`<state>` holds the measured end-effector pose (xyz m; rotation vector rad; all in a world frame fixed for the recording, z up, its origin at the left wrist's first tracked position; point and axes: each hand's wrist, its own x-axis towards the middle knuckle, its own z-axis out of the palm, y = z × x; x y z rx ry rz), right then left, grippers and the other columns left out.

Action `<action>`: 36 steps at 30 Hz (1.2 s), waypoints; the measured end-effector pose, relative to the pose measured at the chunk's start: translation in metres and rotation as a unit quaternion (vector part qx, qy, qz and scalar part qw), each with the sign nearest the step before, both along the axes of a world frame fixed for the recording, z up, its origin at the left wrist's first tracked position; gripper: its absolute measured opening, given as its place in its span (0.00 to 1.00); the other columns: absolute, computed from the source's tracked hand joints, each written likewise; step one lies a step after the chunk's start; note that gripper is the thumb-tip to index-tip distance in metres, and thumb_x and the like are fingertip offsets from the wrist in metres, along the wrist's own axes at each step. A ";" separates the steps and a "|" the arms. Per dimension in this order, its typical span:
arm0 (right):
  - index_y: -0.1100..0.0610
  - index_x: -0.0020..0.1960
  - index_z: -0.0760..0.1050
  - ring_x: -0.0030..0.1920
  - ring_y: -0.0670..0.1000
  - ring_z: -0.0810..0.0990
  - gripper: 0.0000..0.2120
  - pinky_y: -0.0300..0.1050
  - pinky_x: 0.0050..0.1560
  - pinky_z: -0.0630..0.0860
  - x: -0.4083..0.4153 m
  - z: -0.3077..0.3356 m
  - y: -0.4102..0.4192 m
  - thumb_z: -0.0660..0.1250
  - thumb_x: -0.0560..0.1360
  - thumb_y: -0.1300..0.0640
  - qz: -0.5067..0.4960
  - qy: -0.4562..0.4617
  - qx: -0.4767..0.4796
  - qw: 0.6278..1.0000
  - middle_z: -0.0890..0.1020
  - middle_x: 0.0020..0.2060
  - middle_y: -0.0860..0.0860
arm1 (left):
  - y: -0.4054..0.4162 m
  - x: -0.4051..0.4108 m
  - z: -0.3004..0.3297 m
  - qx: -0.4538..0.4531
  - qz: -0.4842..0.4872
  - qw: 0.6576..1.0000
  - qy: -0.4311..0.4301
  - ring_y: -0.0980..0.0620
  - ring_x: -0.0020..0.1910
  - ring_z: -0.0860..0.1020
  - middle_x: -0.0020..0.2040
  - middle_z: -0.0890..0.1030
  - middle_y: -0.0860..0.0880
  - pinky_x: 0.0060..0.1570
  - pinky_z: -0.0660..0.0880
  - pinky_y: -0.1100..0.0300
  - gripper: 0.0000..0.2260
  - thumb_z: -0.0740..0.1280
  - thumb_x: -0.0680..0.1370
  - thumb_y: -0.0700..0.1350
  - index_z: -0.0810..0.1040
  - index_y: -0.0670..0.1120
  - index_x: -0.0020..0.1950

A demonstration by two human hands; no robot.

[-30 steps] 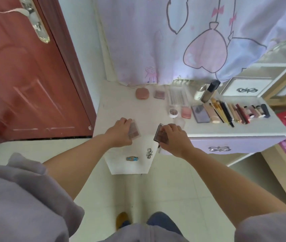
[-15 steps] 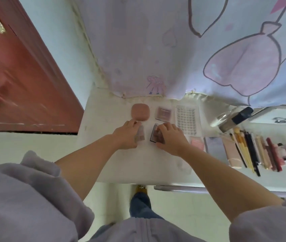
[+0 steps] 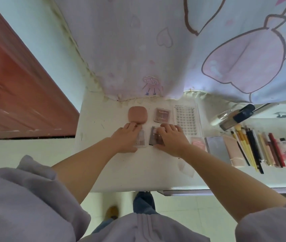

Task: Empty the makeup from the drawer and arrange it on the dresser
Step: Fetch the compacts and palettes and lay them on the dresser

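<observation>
Both hands are down on the white tabletop (image 3: 114, 172), side by side near its middle. The left hand (image 3: 124, 137) lies over a small clear-lidded rectangular palette of pale pink shades (image 3: 141, 139); its fingers are curved along the palette's far and left edges, and the palette shows at the hand's 3 o'clock, flat on the surface. The right hand (image 3: 172, 137) covers a small dark-framed rectangular palette of mauve shades (image 3: 153, 137), fingers bent over its far edge and thumb at its near edge; this palette shows at the hand's 9 o'clock. The two palettes sit just beside each other with a narrow gap between them.

At 12 o'clock from the left hand a rounded salmon-pink compact (image 3: 137, 114) rests, touching the fingertips. At 12 o'clock from the right hand lies a square mauve eyeshadow case (image 3: 163, 114), and at its 1 o'clock a clear rectangular tray of false lashes (image 3: 187, 119). At 3 o'clock runs a row: a grey flat rectangular palette (image 3: 216, 147), a pale pink tube (image 3: 233, 151), yellow-handled brushes and dark pencils (image 3: 248, 147), then lipsticks (image 3: 278, 147)
</observation>
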<state>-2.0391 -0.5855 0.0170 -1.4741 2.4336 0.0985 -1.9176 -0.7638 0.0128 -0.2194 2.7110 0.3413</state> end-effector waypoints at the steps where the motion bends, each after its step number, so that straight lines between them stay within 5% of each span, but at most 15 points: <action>1: 0.52 0.67 0.64 0.68 0.55 0.64 0.25 0.54 0.70 0.56 0.003 0.005 0.001 0.59 0.75 0.40 -0.018 0.002 -0.007 1.000 0.66 0.68 0.52 | -0.002 0.002 0.003 0.000 -0.005 1.000 0.012 0.44 0.68 0.60 0.71 0.58 0.45 0.61 0.66 0.52 0.39 0.68 0.72 0.53 0.49 0.45 0.76; 10: 0.53 0.70 0.63 0.72 0.57 0.61 0.23 0.57 0.71 0.55 0.078 0.048 0.060 0.55 0.79 0.44 -0.266 0.117 -0.132 0.948 0.64 0.72 0.55 | 0.015 0.017 0.046 0.072 -0.034 0.991 0.107 0.41 0.69 0.62 0.73 0.60 0.43 0.64 0.63 0.49 0.28 0.58 0.79 0.57 0.54 0.49 0.76; 14: 0.51 0.74 0.55 0.74 0.55 0.55 0.27 0.60 0.73 0.50 0.140 0.048 0.106 0.47 0.79 0.41 -0.393 0.128 -0.082 0.907 0.58 0.75 0.53 | 0.062 0.032 0.053 0.041 -0.110 0.976 0.184 0.44 0.67 0.66 0.69 0.66 0.43 0.62 0.62 0.54 0.25 0.58 0.79 0.55 0.59 0.47 0.74; 17: 0.49 0.75 0.51 0.75 0.53 0.51 0.28 0.60 0.74 0.45 0.193 0.045 0.157 0.42 0.78 0.40 -0.478 0.120 -0.052 0.869 0.54 0.76 0.51 | 0.115 0.043 0.054 0.030 -0.199 0.963 0.181 0.43 0.69 0.63 0.72 0.62 0.43 0.66 0.60 0.52 0.26 0.54 0.80 0.56 0.54 0.47 0.76; 29: 0.49 0.76 0.50 0.76 0.52 0.50 0.27 0.58 0.74 0.43 0.491 0.033 0.390 0.45 0.79 0.41 -0.772 0.096 -0.007 0.628 0.54 0.76 0.51 | 0.420 0.178 0.058 0.065 -0.561 0.812 0.146 0.44 0.71 0.59 0.73 0.59 0.43 0.70 0.55 0.51 0.27 0.52 0.81 0.57 0.52 0.47 0.76; 36: 0.49 0.76 0.51 0.76 0.51 0.48 0.27 0.58 0.74 0.42 0.711 0.020 0.507 0.47 0.80 0.42 -0.879 0.078 0.018 0.471 0.53 0.76 0.51 | 0.619 0.363 0.048 0.091 -0.687 0.712 0.110 0.45 0.73 0.55 0.75 0.56 0.43 0.71 0.51 0.50 0.27 0.50 0.81 0.57 0.49 0.47 0.77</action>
